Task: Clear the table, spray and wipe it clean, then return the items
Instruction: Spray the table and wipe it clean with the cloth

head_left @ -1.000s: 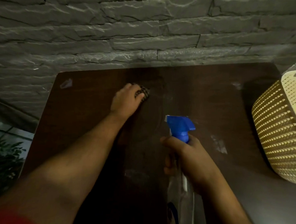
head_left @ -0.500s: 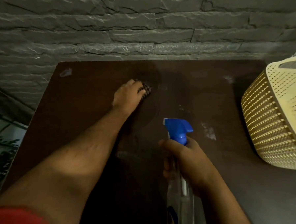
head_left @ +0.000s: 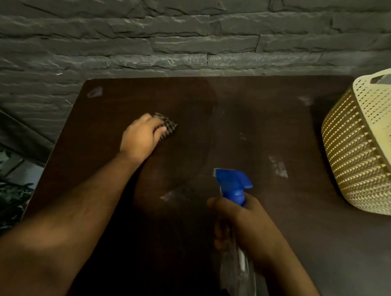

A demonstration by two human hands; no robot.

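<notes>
My left hand (head_left: pixel 142 137) presses a small checkered cloth (head_left: pixel 168 125) flat on the dark brown table (head_left: pixel 248 119), left of the middle; most of the cloth is hidden under my fingers. My right hand (head_left: pixel 242 222) grips the neck of a clear spray bottle with a blue trigger head (head_left: pixel 232 185), held above the table's near middle with the nozzle pointing left. Pale wet smears show on the tabletop around the bottle.
A cream perforated plastic basket (head_left: pixel 366 152) stands at the table's right edge. A grey stone-pattern wall (head_left: pixel 173 33) runs along the table's far side. Green plant leaves (head_left: pixel 2 187) lie beyond the left edge.
My left hand and the cloth have slid a little toward me and leftward across the table. The right hand keeps the spray bottle in about the same place.
</notes>
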